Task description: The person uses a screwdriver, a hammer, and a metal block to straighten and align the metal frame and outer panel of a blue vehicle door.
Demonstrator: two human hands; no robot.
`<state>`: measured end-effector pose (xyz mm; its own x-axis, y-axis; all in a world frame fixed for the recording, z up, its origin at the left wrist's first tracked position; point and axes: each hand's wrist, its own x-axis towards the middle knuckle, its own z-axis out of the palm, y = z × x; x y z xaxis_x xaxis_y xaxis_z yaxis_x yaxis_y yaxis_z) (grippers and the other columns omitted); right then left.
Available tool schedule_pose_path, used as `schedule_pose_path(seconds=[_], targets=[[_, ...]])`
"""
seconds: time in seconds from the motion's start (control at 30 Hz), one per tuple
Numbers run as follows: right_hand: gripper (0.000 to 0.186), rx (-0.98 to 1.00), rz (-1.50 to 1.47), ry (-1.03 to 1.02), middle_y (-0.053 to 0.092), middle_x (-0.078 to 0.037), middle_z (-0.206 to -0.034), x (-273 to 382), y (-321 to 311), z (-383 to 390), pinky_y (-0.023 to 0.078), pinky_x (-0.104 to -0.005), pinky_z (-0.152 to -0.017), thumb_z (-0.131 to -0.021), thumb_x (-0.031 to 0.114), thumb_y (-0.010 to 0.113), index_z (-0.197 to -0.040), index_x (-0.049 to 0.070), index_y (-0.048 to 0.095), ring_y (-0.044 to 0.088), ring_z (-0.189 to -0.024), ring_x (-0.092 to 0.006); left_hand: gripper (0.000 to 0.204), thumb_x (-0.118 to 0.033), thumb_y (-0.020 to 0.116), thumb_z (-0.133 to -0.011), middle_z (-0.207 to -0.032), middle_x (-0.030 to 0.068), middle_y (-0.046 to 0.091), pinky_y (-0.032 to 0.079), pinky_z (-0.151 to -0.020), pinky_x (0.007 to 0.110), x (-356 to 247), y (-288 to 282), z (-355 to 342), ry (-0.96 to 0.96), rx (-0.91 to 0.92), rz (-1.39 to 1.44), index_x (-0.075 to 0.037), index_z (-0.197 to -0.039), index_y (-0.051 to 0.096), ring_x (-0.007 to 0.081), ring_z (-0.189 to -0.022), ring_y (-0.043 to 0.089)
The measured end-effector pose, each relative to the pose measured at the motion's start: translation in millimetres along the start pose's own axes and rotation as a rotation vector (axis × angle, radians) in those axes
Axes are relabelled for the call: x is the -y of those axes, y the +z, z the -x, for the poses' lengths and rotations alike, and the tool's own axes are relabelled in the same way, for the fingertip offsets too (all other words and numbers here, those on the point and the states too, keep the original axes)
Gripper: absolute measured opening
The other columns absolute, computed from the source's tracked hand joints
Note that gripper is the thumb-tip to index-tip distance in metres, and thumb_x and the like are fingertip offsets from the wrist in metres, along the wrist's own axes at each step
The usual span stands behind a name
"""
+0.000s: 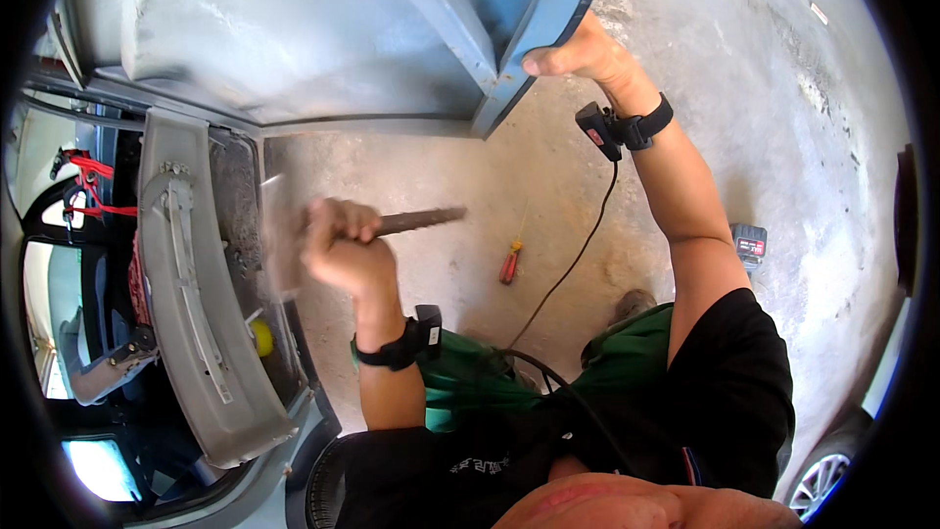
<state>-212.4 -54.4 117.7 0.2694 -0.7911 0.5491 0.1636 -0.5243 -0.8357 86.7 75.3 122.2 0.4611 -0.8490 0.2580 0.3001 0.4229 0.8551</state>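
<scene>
My left hand point(343, 245) is closed around a hammer point(421, 220), whose brown handle points to the right. Motion smears the hammer's head, on the left beside the car's sill. High on the right, my right hand point(583, 51) grips the edge of a large light-blue car panel point(504, 88), with the thumb on its near face and the other fingers mostly hidden behind it. Below the panel, a screwdriver point(509, 264) with a red handle lies on the concrete floor, apart from both hands.
At left is the open car body with a long grey trim piece point(176, 284), red straps point(93, 181) and a yellow object point(261, 336). A dark battery pack point(749, 243) lies by my right elbow. A black cable point(578, 260) hangs from my right wrist. A car wheel point(822, 480) shows at lower right.
</scene>
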Motion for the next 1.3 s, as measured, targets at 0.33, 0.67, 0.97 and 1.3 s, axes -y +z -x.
schedule_pose_path(seconds=[0.33, 0.67, 0.97, 1.3], targets=[[0.051, 0.016, -0.283, -0.071, 0.065, -0.006, -0.094, -38, -24, -13, 0.048, -0.0317, -0.077, -0.062, 0.006, 0.071, -0.112, -0.001, 0.062, 0.060, -0.088, -0.0195, 0.031, -0.025, 0.053, -0.092, -0.056, 0.0007, 0.038, 0.033, -0.051, 0.033, 154, -62, 11, -1.057, -0.378, 0.126, -0.015, -0.066, 0.039, 0.0164, -0.048, 0.037], [0.054, -0.180, -0.417, -0.094, 0.067, -0.014, -0.104, -61, -50, -13, 0.050, -0.0397, -0.092, -0.060, 0.004, 0.068, -0.113, -0.003, 0.060, 0.064, -0.097, -0.0308, 0.037, -0.046, 0.048, -0.100, -0.076, 0.0010, 0.045, 0.038, -0.056, 0.029, 80, -12, -18, -0.609, 0.170, 0.350, -0.011, -0.090, 0.048, 0.0124, -0.055, 0.041], [0.061, -0.136, -0.224, -0.125, 0.069, -0.011, -0.103, -28, -34, -12, 0.051, -0.0403, -0.092, -0.054, 0.007, 0.077, -0.113, 0.001, 0.063, 0.066, -0.097, -0.0303, 0.047, -0.051, 0.043, -0.101, -0.080, 0.0038, 0.050, 0.035, -0.052, 0.022, 74, 16, -25, -0.586, 0.541, 0.248, -0.005, -0.103, 0.054, 0.0091, -0.059, 0.045], [0.018, -0.304, 1.444, -0.700, 0.071, -0.012, -0.094, -21, -26, 23, 0.052, -0.0415, -0.091, -0.078, 0.014, 0.062, -0.089, 0.004, 0.073, 0.068, -0.090, -0.0326, 0.046, -0.050, 0.049, -0.100, -0.081, -0.0010, 0.044, 0.035, -0.054, 0.020, 69, 46, -39, -0.456, 0.586, 0.215, -0.005, -0.109, 0.054, 0.0054, -0.063, 0.042]])
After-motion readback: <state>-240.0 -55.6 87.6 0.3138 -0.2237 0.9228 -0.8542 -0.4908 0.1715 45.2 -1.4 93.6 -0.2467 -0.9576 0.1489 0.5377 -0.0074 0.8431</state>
